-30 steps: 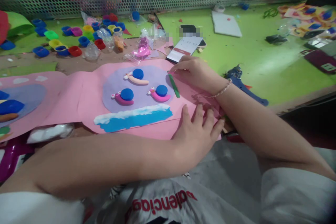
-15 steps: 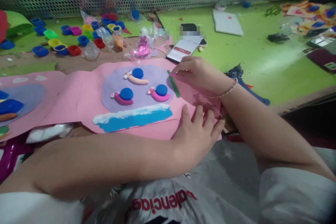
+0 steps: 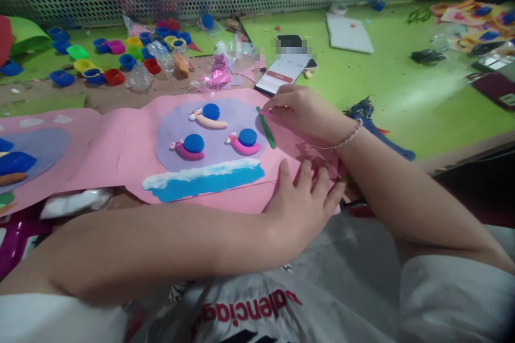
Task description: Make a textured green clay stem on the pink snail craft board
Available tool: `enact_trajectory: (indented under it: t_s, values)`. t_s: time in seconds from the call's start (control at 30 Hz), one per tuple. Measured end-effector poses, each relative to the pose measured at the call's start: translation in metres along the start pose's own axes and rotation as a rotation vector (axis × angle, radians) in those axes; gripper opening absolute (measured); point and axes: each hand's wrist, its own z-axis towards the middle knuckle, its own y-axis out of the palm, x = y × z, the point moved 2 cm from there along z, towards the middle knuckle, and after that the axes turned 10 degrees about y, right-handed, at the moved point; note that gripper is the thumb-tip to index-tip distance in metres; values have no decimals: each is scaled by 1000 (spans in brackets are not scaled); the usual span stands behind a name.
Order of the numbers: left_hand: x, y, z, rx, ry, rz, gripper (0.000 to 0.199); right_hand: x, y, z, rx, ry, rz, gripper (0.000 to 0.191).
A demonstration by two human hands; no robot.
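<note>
A large pink paper sheet (image 3: 116, 142) lies before me, with a lilac oval (image 3: 169, 131) glued on it. Three clay snails with blue discs for shells are on the oval, among them a pink snail (image 3: 245, 147). Below them runs a blue and white strip (image 3: 209, 179). My left hand (image 3: 300, 209) rests flat on the paper's lower right part, fingers spread. At the upper end of a thin green strip (image 3: 267, 131), my right hand (image 3: 298, 110) has its fingertips pinched together. A speck of pink shows at those fingertips; what they hold is too small to make out.
Behind the paper lie a phone (image 3: 281, 72), a crumpled pink foil wrapper (image 3: 219, 72) and several coloured caps, one a red cap (image 3: 113, 76). A white board (image 3: 349, 34) lies on the green tabletop (image 3: 402, 102). Beside my right forearm is a dark blue tool (image 3: 388, 142).
</note>
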Motion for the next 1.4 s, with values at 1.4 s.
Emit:
enact_trajectory:
  t_s: [1.4]
  values:
    - [1,0,0,-11,-11,14,50,0,-16,-7,-10,86,-74,18]
